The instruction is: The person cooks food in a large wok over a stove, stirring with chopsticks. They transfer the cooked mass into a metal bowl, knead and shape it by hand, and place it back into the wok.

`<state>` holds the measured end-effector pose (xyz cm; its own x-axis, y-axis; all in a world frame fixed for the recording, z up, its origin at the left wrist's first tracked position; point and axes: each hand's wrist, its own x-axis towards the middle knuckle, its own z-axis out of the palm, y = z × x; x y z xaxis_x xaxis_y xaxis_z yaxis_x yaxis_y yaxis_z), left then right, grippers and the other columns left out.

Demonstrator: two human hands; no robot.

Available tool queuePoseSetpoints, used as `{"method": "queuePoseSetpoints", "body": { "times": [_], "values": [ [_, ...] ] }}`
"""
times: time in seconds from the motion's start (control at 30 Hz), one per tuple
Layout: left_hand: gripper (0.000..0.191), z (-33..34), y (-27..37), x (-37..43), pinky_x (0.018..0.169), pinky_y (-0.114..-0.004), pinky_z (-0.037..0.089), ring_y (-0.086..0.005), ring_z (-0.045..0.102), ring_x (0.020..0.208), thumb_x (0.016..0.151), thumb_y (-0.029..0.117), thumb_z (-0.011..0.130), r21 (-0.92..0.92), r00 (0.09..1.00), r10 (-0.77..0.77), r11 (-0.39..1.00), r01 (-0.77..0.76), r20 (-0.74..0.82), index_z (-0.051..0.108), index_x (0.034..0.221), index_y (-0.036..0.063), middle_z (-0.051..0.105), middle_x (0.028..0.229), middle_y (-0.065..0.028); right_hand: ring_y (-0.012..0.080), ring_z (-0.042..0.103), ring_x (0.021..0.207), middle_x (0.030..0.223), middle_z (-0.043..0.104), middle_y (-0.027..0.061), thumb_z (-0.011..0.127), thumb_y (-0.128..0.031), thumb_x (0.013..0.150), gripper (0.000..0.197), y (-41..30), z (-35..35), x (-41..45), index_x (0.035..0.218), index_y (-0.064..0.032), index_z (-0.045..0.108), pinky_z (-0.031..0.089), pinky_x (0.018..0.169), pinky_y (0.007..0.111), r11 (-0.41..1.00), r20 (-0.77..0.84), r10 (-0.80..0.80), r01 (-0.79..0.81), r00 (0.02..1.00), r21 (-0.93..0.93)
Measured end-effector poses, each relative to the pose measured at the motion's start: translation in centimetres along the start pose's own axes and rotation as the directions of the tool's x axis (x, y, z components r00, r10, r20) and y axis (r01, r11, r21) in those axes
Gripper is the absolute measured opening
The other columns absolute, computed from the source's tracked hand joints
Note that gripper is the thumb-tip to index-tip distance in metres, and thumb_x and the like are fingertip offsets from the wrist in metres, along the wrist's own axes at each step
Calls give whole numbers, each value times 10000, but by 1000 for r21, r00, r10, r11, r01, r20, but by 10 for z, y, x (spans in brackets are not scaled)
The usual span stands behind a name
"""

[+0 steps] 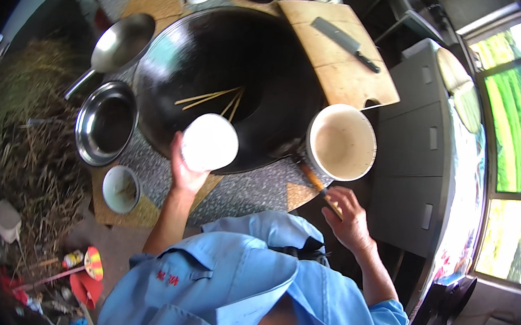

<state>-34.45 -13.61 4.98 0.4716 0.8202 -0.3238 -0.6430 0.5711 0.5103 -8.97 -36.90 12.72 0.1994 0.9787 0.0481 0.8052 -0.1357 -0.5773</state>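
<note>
My left hand [188, 171] holds a white bowl [210, 143] over the near rim of a large black wok [270, 68]. Pairs of chopsticks [208, 97] lie in the wok behind the bowl. At the right, my right hand [347, 219] is on the wooden handle [316, 178] of a utensil whose head is partly hidden near the wok's rim, beside a pale pot or tub [342, 145]. That container is open at the top, and its inside looks pale brown.
A cleaver [338, 36] lies on a wooden cutting board [327, 74] at the wok's right edge. At the left are a metal pan [123, 43], a steel basin [106, 125] and a small bowl with some residue [121, 189]. Dry straw [39, 139] covers the floor; grey cabinets [406, 178] stand right.
</note>
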Motion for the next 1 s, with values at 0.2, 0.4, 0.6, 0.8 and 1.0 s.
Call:
{"method": "queuePoseSetpoints", "body": {
  "times": [0.2,0.4,0.6,0.8,1.0],
  "values": [
    [582,24,-11,3,973,-428,336,-242,407,1187,861,504,384,14,992,26,1000,-28,121,387,1288,110,435,1276,-80,329,562,950,1115,498,196,635,-412,748,722,-84,10,124,1300,-59,332,481,764,381,945,143,-113,62,983,322],
    [554,13,-9,3,958,-386,358,-259,434,1143,874,423,397,222,934,262,922,-317,242,294,1321,111,417,1248,-105,401,519,1022,1151,462,287,581,-598,722,931,-107,56,190,1325,22,238,417,902,407,978,387,-208,180,898,107],
    [570,-2,-10,16,935,-371,370,-248,437,1133,866,428,413,319,907,356,852,-415,226,290,1323,109,420,1233,-120,384,507,1045,1147,463,277,645,-592,669,960,-107,72,206,1328,-13,256,409,911,404,980,475,-151,68,867,188],
    [588,-10,-6,39,971,-402,327,-259,413,1165,861,499,374,-114,987,92,991,-77,130,344,1301,109,421,1264,-110,347,417,1119,1206,413,175,740,-340,591,855,-114,81,229,1306,-114,330,399,920,400,952,420,-303,290,856,95],
    [590,-7,1,50,709,-529,500,-305,526,1042,798,546,471,-159,916,-391,902,402,95,449,1205,121,522,1161,-105,317,415,1116,1229,408,110,754,-287,564,761,-103,60,255,1243,-192,425,424,888,411,656,503,-669,753,547,55]
  ]
}}
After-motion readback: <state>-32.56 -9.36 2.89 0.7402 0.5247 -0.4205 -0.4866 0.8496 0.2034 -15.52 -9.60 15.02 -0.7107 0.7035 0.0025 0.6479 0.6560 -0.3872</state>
